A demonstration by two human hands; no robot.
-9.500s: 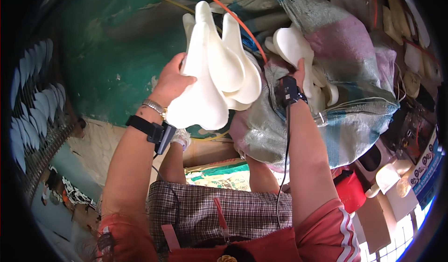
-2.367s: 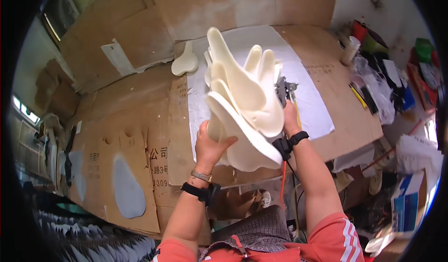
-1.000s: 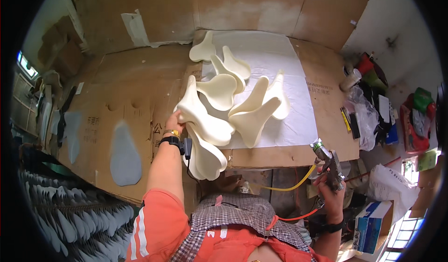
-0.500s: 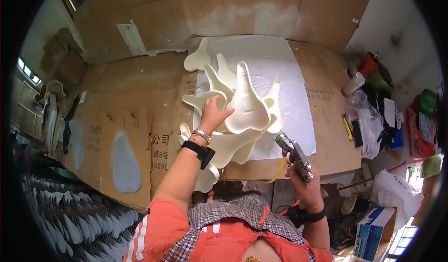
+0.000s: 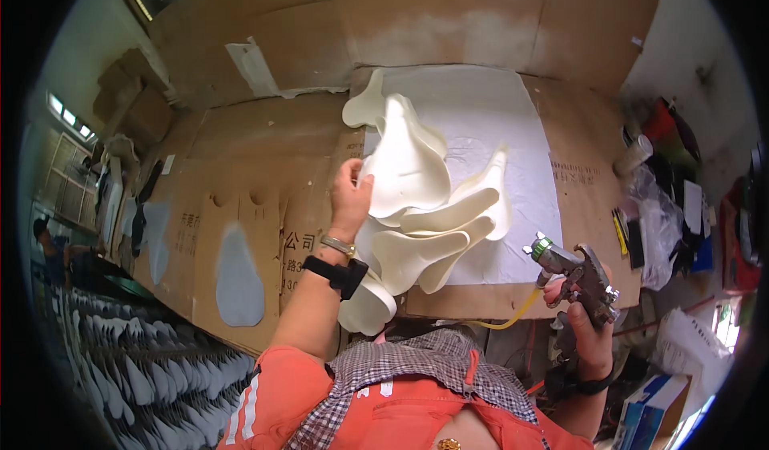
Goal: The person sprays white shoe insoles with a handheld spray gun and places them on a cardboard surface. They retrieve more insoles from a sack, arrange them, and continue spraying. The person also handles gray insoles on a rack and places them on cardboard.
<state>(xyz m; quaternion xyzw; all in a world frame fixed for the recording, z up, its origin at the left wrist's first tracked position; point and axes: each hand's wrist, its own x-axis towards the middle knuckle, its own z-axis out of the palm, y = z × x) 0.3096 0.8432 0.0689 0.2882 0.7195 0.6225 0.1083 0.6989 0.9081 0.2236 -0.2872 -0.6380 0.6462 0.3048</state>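
My left hand (image 5: pixel 350 201) closes its fingers on the left edge of a large cream bicycle saddle pad (image 5: pixel 408 169). That pad lies tilted over others, its narrow nose away from me. Several similar pads (image 5: pixel 416 259) overlap below and to the right, and one lone pad (image 5: pixel 366 104) lies at the far left of the pile. In my right hand (image 5: pixel 591 334) is a metal spray gun (image 5: pixel 578 280) with a green ring, its nozzle toward the upper left. A yellow hose (image 5: pixel 513 320) runs from it toward the table's front edge.
White sheeting (image 5: pixel 525 234) covers part of the cardboard tabletop (image 5: pixel 312 137). Cardboard panels (image 5: pixel 448 25) stand behind it. At right lie a clear plastic bag (image 5: pixel 661 250) and a jar (image 5: pixel 633 155). Grey pads hang on a rack (image 5: pixel 152 370) at lower left; another person (image 5: pixel 56 246) is beyond.
My left hand has shifted the large pad leftward over the pile, exposing pads beneath. My right hand has carried the spray gun away to the right. The view has turned somewhat left.
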